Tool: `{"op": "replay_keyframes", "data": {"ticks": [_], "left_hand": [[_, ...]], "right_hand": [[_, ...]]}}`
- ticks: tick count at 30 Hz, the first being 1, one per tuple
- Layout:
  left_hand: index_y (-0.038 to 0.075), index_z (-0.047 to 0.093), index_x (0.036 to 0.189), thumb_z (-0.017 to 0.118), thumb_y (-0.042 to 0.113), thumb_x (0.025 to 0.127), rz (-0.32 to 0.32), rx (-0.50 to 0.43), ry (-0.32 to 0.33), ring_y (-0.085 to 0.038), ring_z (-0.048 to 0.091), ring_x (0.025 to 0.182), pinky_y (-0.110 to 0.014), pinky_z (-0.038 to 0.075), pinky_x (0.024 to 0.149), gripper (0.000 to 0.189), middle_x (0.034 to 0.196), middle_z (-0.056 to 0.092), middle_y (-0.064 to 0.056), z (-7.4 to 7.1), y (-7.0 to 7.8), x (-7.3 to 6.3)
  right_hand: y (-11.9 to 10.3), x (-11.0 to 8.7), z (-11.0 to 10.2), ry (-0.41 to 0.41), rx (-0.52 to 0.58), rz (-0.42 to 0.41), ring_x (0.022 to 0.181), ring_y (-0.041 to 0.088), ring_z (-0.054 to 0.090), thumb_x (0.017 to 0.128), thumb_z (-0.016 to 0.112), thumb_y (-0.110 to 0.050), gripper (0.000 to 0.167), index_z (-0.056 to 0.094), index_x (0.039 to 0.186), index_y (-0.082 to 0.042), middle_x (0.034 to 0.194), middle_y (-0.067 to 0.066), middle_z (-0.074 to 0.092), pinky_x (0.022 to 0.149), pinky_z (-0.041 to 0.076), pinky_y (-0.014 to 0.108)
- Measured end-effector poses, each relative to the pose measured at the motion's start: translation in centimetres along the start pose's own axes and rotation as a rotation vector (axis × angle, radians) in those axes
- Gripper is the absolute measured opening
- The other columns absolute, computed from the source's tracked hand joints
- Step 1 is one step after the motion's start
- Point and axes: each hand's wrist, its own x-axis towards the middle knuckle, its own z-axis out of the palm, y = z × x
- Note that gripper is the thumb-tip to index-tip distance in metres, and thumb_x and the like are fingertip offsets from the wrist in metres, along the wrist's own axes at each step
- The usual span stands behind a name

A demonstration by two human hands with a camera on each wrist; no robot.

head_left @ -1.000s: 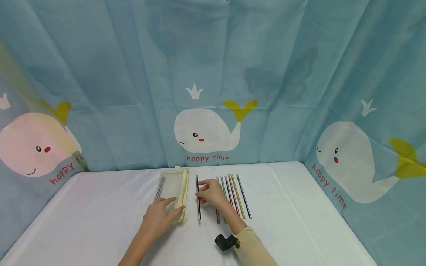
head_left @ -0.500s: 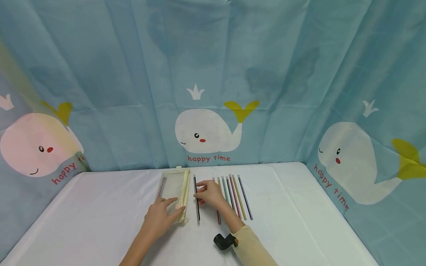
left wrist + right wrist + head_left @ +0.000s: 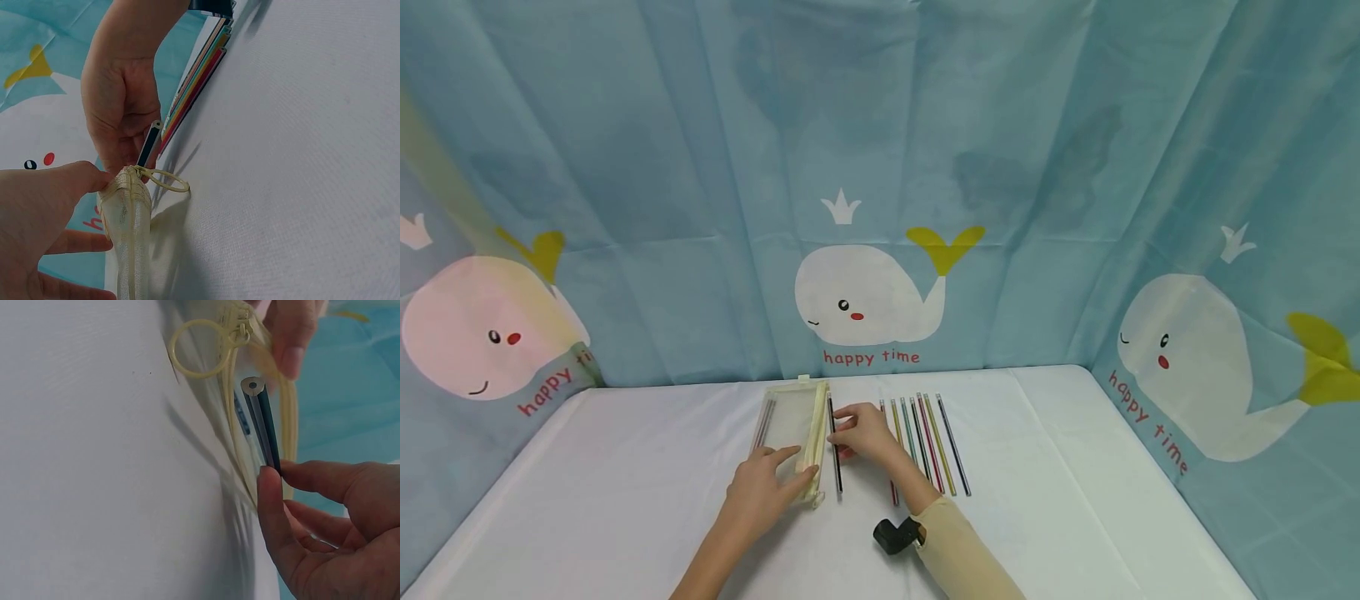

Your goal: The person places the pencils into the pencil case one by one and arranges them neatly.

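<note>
Head view: blue curtain (image 3: 1037, 125), twelve o'clock; white-clothed bench (image 3: 1075, 483). Right hand (image 3: 861, 432) pinches pencil (image 3: 838, 471); spread left hand (image 3: 760, 487) touches mesh pouch (image 3: 790, 414).

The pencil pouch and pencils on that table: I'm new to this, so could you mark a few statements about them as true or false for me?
1. The right hand pinches a dark pencil. True.
2. The left hand touches the pouch. True.
3. The pouch is fully closed. False: it gapes open in the right wrist view.
4. The pouch has nothing in it. False: pencils inside show through its see-through face.
5. A row of loose pencils lies to the right of the pouch. True.
6. The loose pencils are all one colour. False: red, yellow, green and dark ones show.
</note>
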Motion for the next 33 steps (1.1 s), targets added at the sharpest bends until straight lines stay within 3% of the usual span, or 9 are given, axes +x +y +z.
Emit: {"op": "replay_keyframes", "data": {"ticks": [16,33], "left_hand": [[0.001,0.072,0.131,0.075,0.050,0.095,0.009,-0.002,0.012,-0.050,0.067,0.110,-0.060,0.059,0.076,0.061,0.125,0.066,-0.026,0.2,-0.3,0.1],[0.001,0.072,0.132,0.075,0.049,0.095,-0.017,-0.010,0.000,-0.048,0.068,0.108,-0.059,0.059,0.075,0.060,0.123,0.066,-0.024,0.0,-0.1,0.0]], "right_hand": [[-0.5,1.9,1.4,0.000,0.078,0.012,0.057,0.016,0.070,0.088,0.076,0.008,0.036,0.069,0.123,0.012,0.085,0.014,0.075,0.056,0.062,0.031],[-0.5,2.2,2.6,0.028,0.128,0.018,0.055,0.016,0.070,0.088,0.073,0.009,0.035,0.068,0.122,0.013,0.083,0.011,0.073,0.055,0.061,0.028]]}}
